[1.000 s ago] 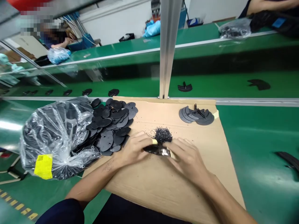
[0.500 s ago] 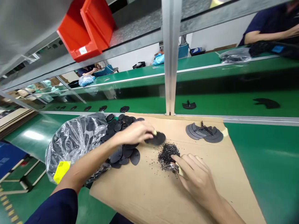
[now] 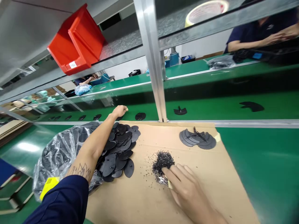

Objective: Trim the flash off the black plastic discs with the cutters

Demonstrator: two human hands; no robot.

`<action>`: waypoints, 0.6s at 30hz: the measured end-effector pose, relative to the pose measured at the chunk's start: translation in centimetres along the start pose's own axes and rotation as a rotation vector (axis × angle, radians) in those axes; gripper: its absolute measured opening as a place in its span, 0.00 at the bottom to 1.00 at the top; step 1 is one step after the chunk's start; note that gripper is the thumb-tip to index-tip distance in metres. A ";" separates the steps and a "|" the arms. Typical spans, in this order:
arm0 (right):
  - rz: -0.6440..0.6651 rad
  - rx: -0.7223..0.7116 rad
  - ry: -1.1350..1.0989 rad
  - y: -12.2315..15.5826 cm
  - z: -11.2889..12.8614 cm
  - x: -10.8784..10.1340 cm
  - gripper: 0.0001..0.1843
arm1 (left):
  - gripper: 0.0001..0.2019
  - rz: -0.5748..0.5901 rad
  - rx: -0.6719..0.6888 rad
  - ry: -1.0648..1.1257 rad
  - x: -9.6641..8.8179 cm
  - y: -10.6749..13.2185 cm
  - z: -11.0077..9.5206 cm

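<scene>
My left hand [image 3: 120,111] reaches over the green belt, its fingers curled together. A pale yellow cover shows at a fingertip, and nothing shows in the grip. Just below this hand, one black disc is partly hidden; another black disc [image 3: 140,116] lies to its right. My right hand [image 3: 182,186] rests at the near edge of a pile of tiny black pieces [image 3: 163,161], thumb and index finger drawn together. Beside these fingertips is a small shiny thing [image 3: 162,180] I cannot identify. Many black oval discs [image 3: 116,152] are heaped on the brown cardboard [image 3: 144,202].
A clear plastic bag [image 3: 58,155] lies left of the heap. Curved black parts [image 3: 198,140] are stacked at the right of the cardboard. A metal post [image 3: 155,68] stands at the belt's edge, below a shelf with a red bin [image 3: 77,43]. Co-workers sit across the belt.
My left hand has moved from beside the pile, where it held a black disc, up and left over the belt. A disc now lies right of it. My right hand stays at the pile.
</scene>
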State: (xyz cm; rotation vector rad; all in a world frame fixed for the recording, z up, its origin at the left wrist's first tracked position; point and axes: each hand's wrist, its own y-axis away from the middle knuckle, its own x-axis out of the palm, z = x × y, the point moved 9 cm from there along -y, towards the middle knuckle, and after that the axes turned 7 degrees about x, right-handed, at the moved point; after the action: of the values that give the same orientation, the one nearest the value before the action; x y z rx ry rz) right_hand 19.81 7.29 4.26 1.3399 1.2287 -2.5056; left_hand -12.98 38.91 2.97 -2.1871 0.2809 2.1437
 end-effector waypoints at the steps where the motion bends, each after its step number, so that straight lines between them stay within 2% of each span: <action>1: -0.011 -0.006 -0.008 0.0 -0.1 0.0 0.20 | 0.17 0.021 -0.053 -0.018 -0.1 0.3 2.0; 4: -0.035 -0.030 -0.028 -0.1 -0.1 -0.1 0.21 | 0.16 0.075 -0.165 -0.051 0.5 1.7 6.3; 7: -0.019 -0.041 -0.042 -0.1 -0.3 0.2 0.22 | 0.16 0.077 -0.225 -0.054 1.8 2.6 8.1; 12: 0.028 -0.014 -0.072 0.0 -0.6 0.7 0.20 | 0.17 0.007 -0.291 -0.051 3.2 3.0 8.5; 16: 0.057 0.024 -0.080 -0.1 -0.7 0.9 0.19 | 0.16 -0.046 -0.288 -0.051 2.5 3.1 7.8; 18: 0.075 0.043 -0.075 0.0 -0.8 1.0 0.19 | 0.15 -0.083 -0.248 -0.044 1.6 2.7 6.6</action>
State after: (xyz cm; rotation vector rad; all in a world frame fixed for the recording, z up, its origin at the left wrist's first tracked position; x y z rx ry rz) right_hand 19.76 8.11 3.33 1.2636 1.0955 -2.5190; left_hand -19.94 37.26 1.37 -2.2246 -0.0820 2.2856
